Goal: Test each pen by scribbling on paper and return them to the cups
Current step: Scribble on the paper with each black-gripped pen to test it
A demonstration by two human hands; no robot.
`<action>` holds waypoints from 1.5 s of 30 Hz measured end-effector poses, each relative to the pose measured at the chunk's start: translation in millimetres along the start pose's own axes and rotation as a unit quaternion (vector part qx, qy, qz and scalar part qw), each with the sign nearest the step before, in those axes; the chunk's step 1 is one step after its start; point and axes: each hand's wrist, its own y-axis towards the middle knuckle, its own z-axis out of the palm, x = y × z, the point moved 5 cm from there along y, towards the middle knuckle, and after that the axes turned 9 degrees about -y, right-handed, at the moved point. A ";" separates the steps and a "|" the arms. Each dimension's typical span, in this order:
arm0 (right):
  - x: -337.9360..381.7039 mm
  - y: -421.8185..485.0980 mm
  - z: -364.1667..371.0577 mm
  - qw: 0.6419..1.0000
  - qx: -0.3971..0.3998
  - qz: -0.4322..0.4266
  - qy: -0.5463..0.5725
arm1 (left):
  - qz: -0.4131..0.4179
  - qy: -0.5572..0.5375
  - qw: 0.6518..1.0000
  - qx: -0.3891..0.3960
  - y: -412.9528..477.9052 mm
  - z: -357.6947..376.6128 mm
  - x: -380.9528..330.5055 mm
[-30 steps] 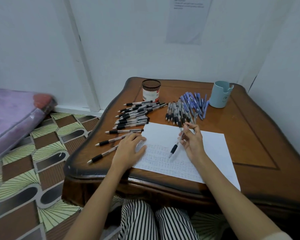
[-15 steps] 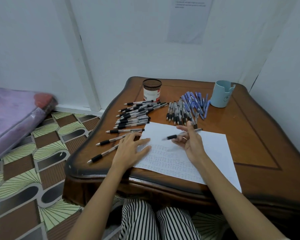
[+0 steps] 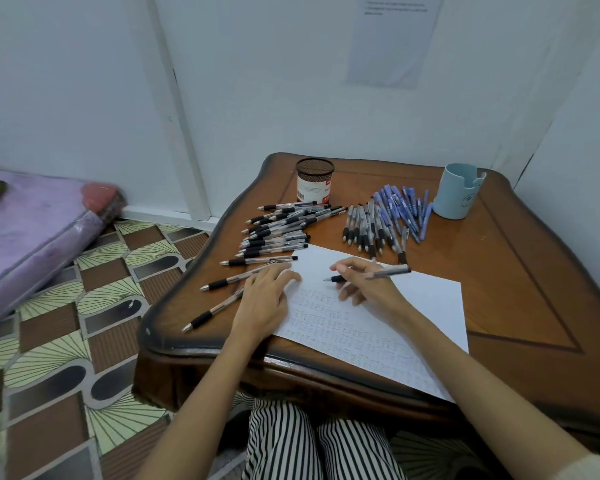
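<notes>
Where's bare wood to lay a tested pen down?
Widest free patch: right of the paper, nearer than the blue cup, out to the table rim. A strip runs between mesh cup and blue cup, behind the blue pens. Crowded: black pens left of the paper.

The sheet on the wall (image 3: 394,39) is cut off by the top edge, and its print is too small to be read. The scribbled lines on the paper (image 3: 426,301) cannot be made out. The left edge of the paper is covered by the left hand (image 3: 262,303), and the middle of the pen (image 3: 390,270) by the right hand (image 3: 368,287).
</notes>
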 end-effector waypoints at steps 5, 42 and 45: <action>6.0 -0.5 2.8 1.000 -0.020 -0.005 0.014 | 0.002 0.016 1.000 0.022 -2.6 0.1 -3.6; 5.6 -1.7 13.1 0.973 -0.172 -0.094 -0.126 | -0.033 0.047 0.993 0.099 0.5 7.5 2.7; 4.6 -0.7 12.9 0.972 -0.172 -0.088 -0.132 | -0.031 0.039 0.994 0.094 0.3 7.0 2.6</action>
